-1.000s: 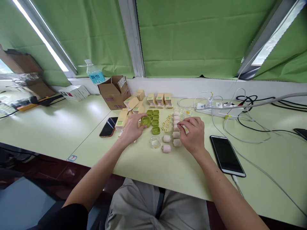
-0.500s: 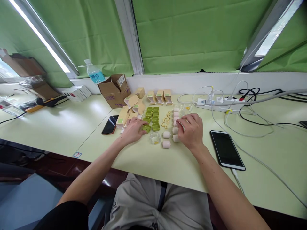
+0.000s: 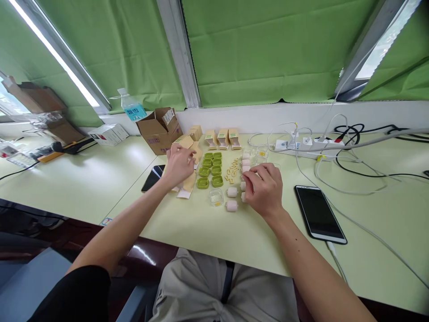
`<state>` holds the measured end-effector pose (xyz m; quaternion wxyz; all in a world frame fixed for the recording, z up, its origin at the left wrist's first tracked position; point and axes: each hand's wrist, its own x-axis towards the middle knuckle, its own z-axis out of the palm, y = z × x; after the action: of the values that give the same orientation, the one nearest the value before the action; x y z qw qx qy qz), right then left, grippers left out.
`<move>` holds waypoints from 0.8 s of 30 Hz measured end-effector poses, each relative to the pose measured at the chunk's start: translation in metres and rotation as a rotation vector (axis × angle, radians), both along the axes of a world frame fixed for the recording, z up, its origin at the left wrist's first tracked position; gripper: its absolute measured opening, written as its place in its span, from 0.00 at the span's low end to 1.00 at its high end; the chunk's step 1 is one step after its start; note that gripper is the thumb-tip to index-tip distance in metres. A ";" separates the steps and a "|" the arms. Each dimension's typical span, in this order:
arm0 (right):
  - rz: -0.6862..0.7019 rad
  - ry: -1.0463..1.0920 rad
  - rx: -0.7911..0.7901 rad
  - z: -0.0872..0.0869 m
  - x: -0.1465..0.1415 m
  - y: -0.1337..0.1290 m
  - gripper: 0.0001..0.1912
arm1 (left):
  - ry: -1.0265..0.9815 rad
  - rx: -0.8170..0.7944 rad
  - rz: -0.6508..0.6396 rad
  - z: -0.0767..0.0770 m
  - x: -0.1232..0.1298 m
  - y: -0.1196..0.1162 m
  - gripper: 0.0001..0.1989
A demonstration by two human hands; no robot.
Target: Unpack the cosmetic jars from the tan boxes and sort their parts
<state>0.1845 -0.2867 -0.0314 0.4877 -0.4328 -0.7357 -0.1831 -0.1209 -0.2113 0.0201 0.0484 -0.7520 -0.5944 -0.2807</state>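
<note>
My left hand [image 3: 181, 164] is over the beige cardboard boxes [image 3: 187, 182], its fingers loosely bent and apart, with no held item visible. To its right stand two columns of small green square trays [image 3: 217, 180]. My right hand [image 3: 266, 185] has thumb and forefinger drawn together at a row of pale pink cylinders [image 3: 246, 163]. It covers part of that row, and what its fingertips pinch, if anything, is hidden. Yellow ring-like pieces [image 3: 233, 171] lie between the trays and the cylinders. A clear square container [image 3: 216, 197] sits nearer me, beside two separate pink cylinders [image 3: 231, 205].
Three beige boxes [image 3: 223, 138] stand at the back. Behind the left hand is an open brown carton [image 3: 159, 134], with a dark phone [image 3: 153, 178] nearby. At right lie a cabled phone [image 3: 320, 213], a power strip [image 3: 311, 147] and loose cables.
My left hand has left the front green tray and moved up and left over the beige boxes. The right hand has stayed near the pink cylinders. The camera view has shifted slightly.
</note>
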 end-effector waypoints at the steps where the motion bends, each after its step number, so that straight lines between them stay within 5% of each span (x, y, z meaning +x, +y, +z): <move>1: 0.009 -0.007 0.022 0.001 -0.002 -0.001 0.11 | -0.014 0.000 0.034 0.006 -0.001 0.015 0.17; 7: 0.037 -0.085 0.077 -0.001 -0.008 -0.005 0.11 | 0.175 -0.020 0.246 0.034 -0.003 0.116 0.25; 13: 0.045 -0.118 0.089 -0.003 -0.011 -0.006 0.12 | 0.187 -0.204 0.463 0.036 0.005 0.198 0.42; 24: 0.045 -0.101 0.216 0.008 -0.019 -0.010 0.12 | 0.313 -0.315 0.578 -0.001 0.024 0.250 0.37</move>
<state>0.1657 -0.2964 -0.0238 0.4978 -0.3510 -0.7450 -0.2719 -0.0969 0.0387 0.0189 0.0998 -0.5849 -0.8038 -0.0419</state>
